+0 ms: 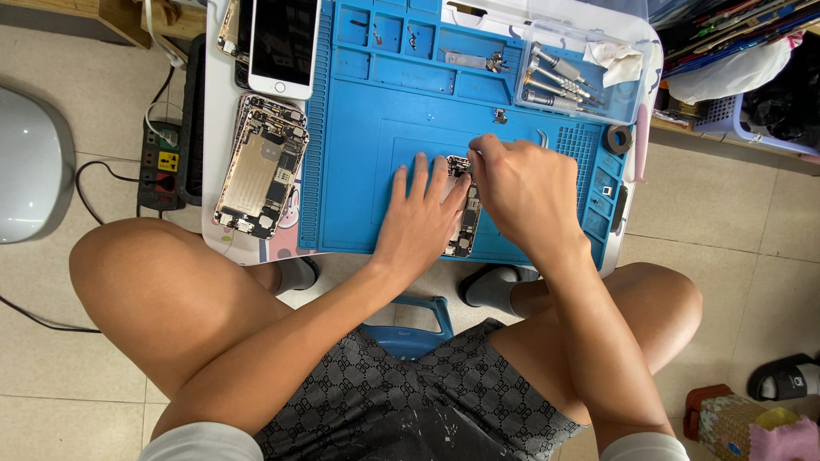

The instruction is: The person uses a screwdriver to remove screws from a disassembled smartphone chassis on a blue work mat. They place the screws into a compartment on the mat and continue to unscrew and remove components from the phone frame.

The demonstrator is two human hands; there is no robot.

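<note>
Seen from the head camera, a seated person bends over a low desk (213, 128) to work on an opened phone body (462, 224) lying on a blue repair mat (367, 162). The left hand (418, 218) lies flat, fingers spread and grasping nothing, pinning the phone's left edge to the mat. The right hand (521, 188) is curled in a pinch over the phone's upper end; a slim tool seems to sit between the fingertips, though it is too small to tell for sure. This looks like the stage of loosening or lifting a small inner part, and the next move likely calls for a steady, fine touch while the flat hand keeps the phone from sliding.

A second stripped phone shell (260, 166) lies left of the mat, below a white phone (282, 47) with a dark screen. A clear tray of screwdrivers (555, 81) sits at the mat's far right corner (a crumpled tissue beside it). The floor is pale tile, with a power strip (160, 162) at left and a black sandal (786, 377) at lower right.
</note>
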